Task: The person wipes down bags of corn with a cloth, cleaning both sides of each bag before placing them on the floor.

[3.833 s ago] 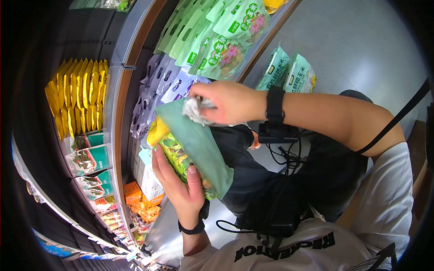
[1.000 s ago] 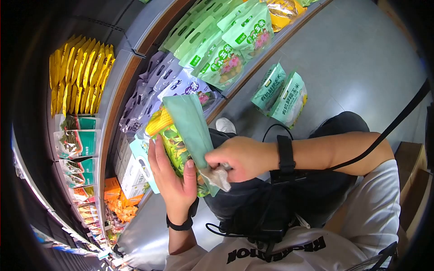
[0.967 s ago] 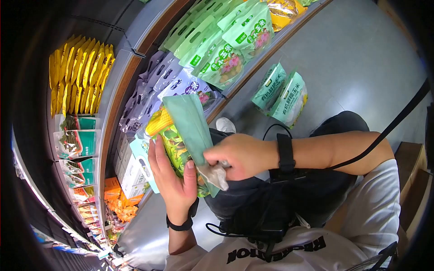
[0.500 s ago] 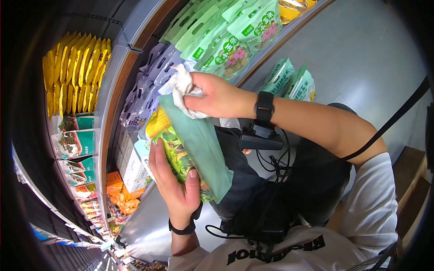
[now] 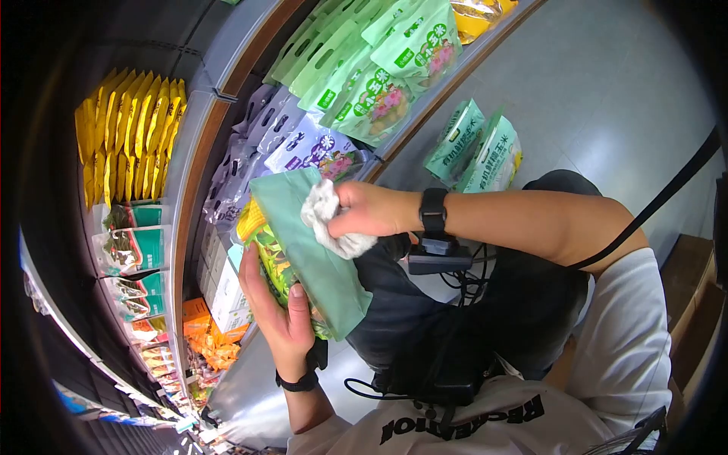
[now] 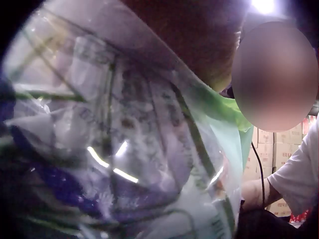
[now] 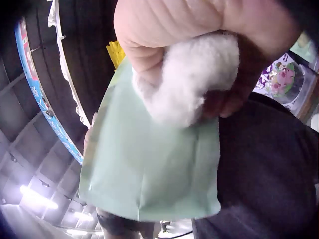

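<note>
A green bag (image 5: 303, 250) with a yellow and leafy printed front is held tilted over the person's lap. The left hand (image 5: 277, 303) grips it from the shelf side, thumb on the near edge and fingers along the printed front. Bunched in the right hand (image 5: 371, 212) is a white cloth (image 5: 334, 227), pressed on the bag's plain green panel. In the right wrist view the cloth (image 7: 192, 82) lies between thumb and fingers against the green panel (image 7: 149, 164). Clear packaging (image 6: 124, 129) fills much of the left wrist view.
Two green bags (image 5: 493, 155) stand on the grey floor (image 5: 591, 98) beside the shelf. Light green bags (image 5: 371, 98) and purple bags (image 5: 303, 144) fill the lower shelf; yellow packets (image 5: 133, 136) stand farther left. Cables (image 5: 462, 284) hang below the right wrist. Cardboard boxes (image 5: 686, 288) are at the right.
Since half a second ago, the right hand and cloth have moved down from the bag's upper end onto its green panel. The left hand still grips the bag, which has shifted slightly left.
</note>
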`<state>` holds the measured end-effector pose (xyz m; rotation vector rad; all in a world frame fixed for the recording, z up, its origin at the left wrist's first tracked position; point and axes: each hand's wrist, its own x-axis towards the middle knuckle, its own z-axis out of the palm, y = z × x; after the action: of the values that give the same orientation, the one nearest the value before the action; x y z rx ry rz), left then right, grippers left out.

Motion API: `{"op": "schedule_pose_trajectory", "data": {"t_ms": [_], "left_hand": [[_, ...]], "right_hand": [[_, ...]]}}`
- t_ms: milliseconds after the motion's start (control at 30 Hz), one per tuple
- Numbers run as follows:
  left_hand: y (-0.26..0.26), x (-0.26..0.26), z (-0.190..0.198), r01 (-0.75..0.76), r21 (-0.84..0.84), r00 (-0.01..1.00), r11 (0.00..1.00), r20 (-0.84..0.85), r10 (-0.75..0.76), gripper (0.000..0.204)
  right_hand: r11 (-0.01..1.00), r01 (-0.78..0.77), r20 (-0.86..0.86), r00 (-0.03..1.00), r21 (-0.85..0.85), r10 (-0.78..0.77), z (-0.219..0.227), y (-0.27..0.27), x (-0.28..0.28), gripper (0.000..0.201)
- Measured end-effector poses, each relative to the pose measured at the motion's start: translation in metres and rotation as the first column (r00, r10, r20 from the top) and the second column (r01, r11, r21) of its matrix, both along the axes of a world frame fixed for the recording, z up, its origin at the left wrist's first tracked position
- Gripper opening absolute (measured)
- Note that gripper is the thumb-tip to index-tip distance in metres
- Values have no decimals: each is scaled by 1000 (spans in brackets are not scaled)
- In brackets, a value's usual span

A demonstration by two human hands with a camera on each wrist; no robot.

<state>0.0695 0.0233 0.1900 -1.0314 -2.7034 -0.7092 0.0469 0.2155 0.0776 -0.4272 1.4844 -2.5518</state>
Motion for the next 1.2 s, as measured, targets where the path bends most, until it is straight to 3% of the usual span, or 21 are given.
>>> {"op": "schedule_pose_trajectory", "data": {"t_ms": [133, 167, 200, 267, 300, 333, 400, 500, 533, 567, 600, 633, 767, 867, 933, 1000, 1033, 1067, 1100, 1133, 1200], "left_hand": [[-13, -3, -2, 5, 39, 1000, 999, -5, -5, 60], [-15, -3, -4, -15, 45, 1000, 999, -17, 16, 60], [-17, -3, -3, -23, 43, 999, 999, -25, 24, 60], [-19, -4, -2, -50, 50, 998, 997, -34, 52, 59], [-21, 1, 0, -54, 38, 998, 998, -37, 55, 59], [-22, 4, -1, -49, 41, 998, 998, -45, 51, 58], [-24, 5, -5, -49, 78, 998, 996, -46, 53, 58], [-26, 7, -5, -64, 61, 996, 996, -53, 67, 60], [-26, 8, -3, -58, 57, 997, 997, -52, 61, 60], [-22, 5, -3, -31, 39, 998, 999, -57, 33, 60], [-18, 4, -6, -12, 35, 997, 999, -69, 14, 61], [-17, 2, -8, 7, 58, 998, 998, -56, -4, 62], [-7, 3, -5, 29, 40, 999, 999, -21, -29, 63], [-3, 3, -3, 16, 18, 999, 1000, -33, -16, 62], [-4, 1, -4, 5, 31, 999, 1000, -35, -4, 61], [-6, 0, -7, -10, 49, 999, 999, -32, 11, 61], [-8, -1, -8, -20, 63, 1000, 998, -19, 21, 60], [-11, -3, -9, -27, 77, 1000, 997, -5, 28, 59], [-14, -4, -12, -25, 100, 1000, 995, 14, 24, 59], [-16, -5, -12, -26, 103, 1000, 994, 14, 24, 59], [-20, -4, -13, -15, 117, 1000, 993, 29, 12, 58]], "right_hand": [[983, -126, 0, 992, 134, 128, 16, -2, 25, 27], [972, -191, 139, 975, 140, 172, 27, 4, 39, 25], [962, -240, 135, 966, 133, 223, 19, -3, 42, 27], [926, -350, 41, 937, 144, 348, -12, -24, 51, 18], [952, -289, -82, 951, 104, 297, -6, -34, 67, 22], [943, -315, 14, 949, 108, 315, 2, -33, 74, 24], [915, -340, -55, 932, 215, 359, -2, -26, 66, 29], [933, -245, 85, 969, 263, 231, 3, -2, 42, 38], [979, -95, -68, 992, 180, 109, -12, 1, 24, 34], [1000, -29, 47, 998, 3, 29, 2, 22, 5, 31], [995, 67, 62, 995, 71, -72, 6, 29, -8, 26], [964, 230, -117, 970, 136, -215, 9, 33, -15, 24], [935, 261, -234, 950, 240, -205, 17, 27, -31, 24], [972, 178, -131, 979, 151, -159, 18, 20, -29, 26], [956, 124, -187, 980, 268, -74, 10, 15, -24, 32], [981, -50, -84, 994, 190, 67, 3, 4, 0, 25], [977, -59, -106, 991, 205, 82, 5, -2, 9, 21], [920, -82, -100, 986, 384, 130, 4, -1, 20, 19], [938, -233, 53, 973, 256, 227, 13, -1, 36, 18], [898, -211, -93, 960, 385, 266, 1, -14, 36, 24], [924, -307, -47, 944, 229, 325, -10, -22, 47, 31]]}}
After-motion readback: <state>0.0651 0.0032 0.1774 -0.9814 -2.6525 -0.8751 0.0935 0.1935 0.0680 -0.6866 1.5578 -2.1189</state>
